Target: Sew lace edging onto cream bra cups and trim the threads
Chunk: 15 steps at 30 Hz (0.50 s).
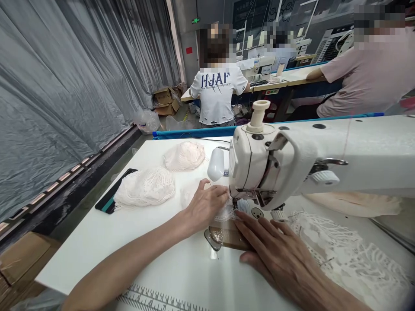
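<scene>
A white sewing machine (256,160) stands in front of me, its needle area just above the table. My left hand (209,201) is left of the needle, fingers bent down and closed on a white lace cup piece (223,214). The lace edge of that piece runs under the presser foot, which is partly hidden. My right hand (275,242) lies flat, fingers stretched toward the needle area, fingertips at the lace edge and over a brown plate (231,237). White lace fabric (350,246) is heaped right of this hand.
Left of the machine lie a white lace cup (145,188) on a dark flat object (105,203) and a pale pink cup (184,155). A ruler scale (155,298) marks the table's front. Several people sit at machines beyond. Cardboard boxes (26,259) stand at left.
</scene>
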Tool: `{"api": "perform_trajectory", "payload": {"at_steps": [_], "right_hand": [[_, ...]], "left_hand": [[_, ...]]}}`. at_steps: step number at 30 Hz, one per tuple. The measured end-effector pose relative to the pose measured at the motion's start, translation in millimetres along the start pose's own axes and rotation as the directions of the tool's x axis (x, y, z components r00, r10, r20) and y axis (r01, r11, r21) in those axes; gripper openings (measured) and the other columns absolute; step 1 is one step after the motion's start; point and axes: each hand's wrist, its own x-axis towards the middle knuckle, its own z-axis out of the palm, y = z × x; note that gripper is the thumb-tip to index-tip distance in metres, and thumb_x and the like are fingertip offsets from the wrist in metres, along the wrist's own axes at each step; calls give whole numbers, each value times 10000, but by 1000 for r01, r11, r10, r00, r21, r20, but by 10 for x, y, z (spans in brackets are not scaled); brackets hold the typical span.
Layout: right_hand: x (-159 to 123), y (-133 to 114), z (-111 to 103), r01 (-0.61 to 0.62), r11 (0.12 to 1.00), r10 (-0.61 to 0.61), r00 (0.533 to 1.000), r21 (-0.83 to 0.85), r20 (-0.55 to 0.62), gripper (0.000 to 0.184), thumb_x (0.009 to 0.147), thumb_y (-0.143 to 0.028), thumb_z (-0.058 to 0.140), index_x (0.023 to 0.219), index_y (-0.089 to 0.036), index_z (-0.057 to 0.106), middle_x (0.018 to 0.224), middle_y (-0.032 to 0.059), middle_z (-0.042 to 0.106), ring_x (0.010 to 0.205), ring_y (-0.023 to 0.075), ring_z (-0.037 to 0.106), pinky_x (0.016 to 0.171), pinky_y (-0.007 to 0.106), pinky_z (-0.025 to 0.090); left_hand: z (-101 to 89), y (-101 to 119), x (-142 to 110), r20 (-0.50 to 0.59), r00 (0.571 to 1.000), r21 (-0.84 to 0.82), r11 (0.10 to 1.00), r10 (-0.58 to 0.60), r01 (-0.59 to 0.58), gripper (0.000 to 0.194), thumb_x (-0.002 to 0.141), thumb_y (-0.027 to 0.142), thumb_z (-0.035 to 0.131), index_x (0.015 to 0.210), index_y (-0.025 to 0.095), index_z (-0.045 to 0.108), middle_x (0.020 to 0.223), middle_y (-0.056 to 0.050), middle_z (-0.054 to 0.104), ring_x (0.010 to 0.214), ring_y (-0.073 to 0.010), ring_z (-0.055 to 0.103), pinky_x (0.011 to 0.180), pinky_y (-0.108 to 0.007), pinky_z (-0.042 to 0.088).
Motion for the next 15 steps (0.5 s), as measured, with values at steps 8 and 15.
{"api": "perform_trajectory", "payload": {"at_steps": [8, 15], "right_hand": [[-14, -11, -42, 28, 1000, -27, 1000, 14, -10, 429, 985, -382, 267, 1112, -115, 578, 1121, 131, 650, 857, 221, 562, 721, 383, 378], [-49, -36, -64, 11, 993, -8, 1000, 117, -26, 388, 987, -348, 299, 1135, -115, 571, 1081, 114, 666, 882, 216, 552, 737, 376, 377]], "left_hand": [[95, 283, -203, -140, 983, 194, 977, 117, -89, 231, 860, 20, 373, 985, 121, 538, 983, -69, 605, 951, -186, 551, 902, -405, 335], [154, 467, -325, -221, 959, 246, 962, 179, -122, 162, 868, 32, 437, 863, 94, 586, 812, -42, 617, 815, -151, 575, 797, -340, 407]]}}
